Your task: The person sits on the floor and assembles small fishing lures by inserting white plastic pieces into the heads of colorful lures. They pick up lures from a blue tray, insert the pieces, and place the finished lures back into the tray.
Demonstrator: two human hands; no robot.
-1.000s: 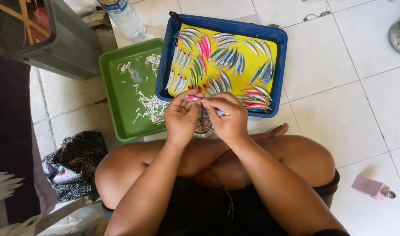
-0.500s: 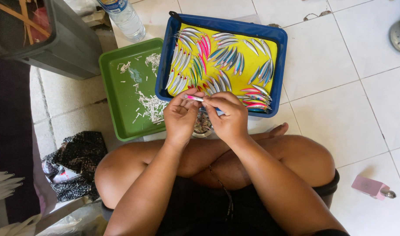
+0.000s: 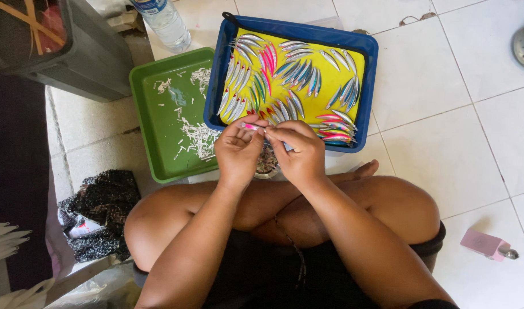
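I sit cross-legged on a white tiled floor. My left hand (image 3: pixel 237 150) and my right hand (image 3: pixel 296 153) meet in front of me, both pinching a small pink fishing lure (image 3: pixel 251 127) by its ends. Just beyond them lies a blue tray (image 3: pixel 365 86) with a yellow liner, holding several silver, pink and blue-green lures (image 3: pixel 296 71). Under my hands a small round dish (image 3: pixel 266 163) is partly hidden.
A green tray (image 3: pixel 159 114) with white scraps (image 3: pixel 199 137) lies left of the blue tray. A clear plastic bottle (image 3: pixel 162 23) and a grey bin (image 3: pixel 84 57) stand at top left. A patterned dark cloth (image 3: pixel 99 212) lies at left, a small pink box (image 3: pixel 484 244) at lower right.
My hands stay together over the blue tray's near edge; the fingers have shifted slightly on the pink lure.
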